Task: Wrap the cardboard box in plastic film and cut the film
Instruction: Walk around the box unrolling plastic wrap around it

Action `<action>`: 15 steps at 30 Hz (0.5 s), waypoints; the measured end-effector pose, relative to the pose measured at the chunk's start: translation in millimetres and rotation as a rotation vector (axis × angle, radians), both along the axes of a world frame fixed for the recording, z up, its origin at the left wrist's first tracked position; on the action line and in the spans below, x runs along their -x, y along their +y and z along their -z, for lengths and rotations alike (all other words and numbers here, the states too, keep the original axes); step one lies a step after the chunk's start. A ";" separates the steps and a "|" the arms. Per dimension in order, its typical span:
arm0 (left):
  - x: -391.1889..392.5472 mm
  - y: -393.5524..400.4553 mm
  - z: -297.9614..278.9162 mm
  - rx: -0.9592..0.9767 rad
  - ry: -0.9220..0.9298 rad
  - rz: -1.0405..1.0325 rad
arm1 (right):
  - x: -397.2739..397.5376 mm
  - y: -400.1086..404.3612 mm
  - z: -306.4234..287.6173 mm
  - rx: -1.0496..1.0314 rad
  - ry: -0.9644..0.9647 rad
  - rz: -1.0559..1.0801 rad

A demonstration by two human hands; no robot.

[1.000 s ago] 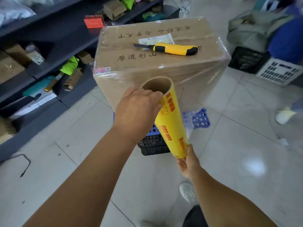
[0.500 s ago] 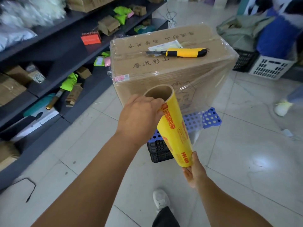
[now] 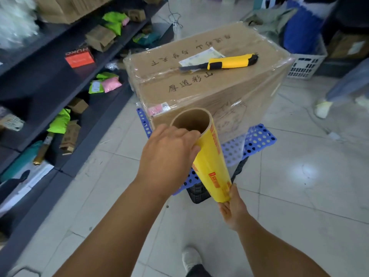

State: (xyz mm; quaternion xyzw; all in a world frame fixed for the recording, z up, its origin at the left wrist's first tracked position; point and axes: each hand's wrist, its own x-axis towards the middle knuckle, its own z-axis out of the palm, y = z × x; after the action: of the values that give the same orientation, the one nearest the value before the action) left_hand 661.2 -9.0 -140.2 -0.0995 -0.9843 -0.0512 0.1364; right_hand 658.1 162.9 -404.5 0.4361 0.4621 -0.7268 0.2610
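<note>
A brown cardboard box with printed characters stands on a blue perforated plastic board, its sides covered in clear film. A yellow and black utility knife lies on top of the box beside a paper label. I hold a yellow roll of plastic film with a cardboard core, tilted in front of the box's near side. My left hand grips the roll's upper end, fingers curled into the core. My right hand supports its lower end. Clear film stretches from the roll to the box's right side.
Dark shelves with small cartons and green and pink packets run along the left. A black crate sits under the blue board. White baskets and bags stand at the back right. Another person's legs and shoe are at the right edge.
I have stepped leftwards around the box, so its near left corner now faces me. Both hands keep their hold on the roll, which stays close to the box.
</note>
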 end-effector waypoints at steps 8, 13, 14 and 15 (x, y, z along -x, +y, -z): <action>10.8 -34.0 -7.3 0.002 -0.028 0.068 | -10.1 -35.5 -4.0 -0.011 -0.026 0.071; 9.8 -39.7 -8.5 -0.026 -0.046 0.147 | -19.5 -39.3 -2.6 -0.030 -0.055 0.152; 9.8 -41.1 -8.6 -0.034 -0.040 0.162 | -22.3 -40.2 -1.2 -0.033 -0.064 0.176; 10.0 -43.2 -8.8 -0.045 -0.032 0.176 | -25.1 -41.7 0.1 -0.038 -0.069 0.195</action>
State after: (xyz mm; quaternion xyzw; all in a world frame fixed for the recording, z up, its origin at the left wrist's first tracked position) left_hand 651.2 -52.2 -131.4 -0.1815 -0.9725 -0.0864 0.1177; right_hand 683.2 121.1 -404.6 0.5086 0.4219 -0.7244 0.1962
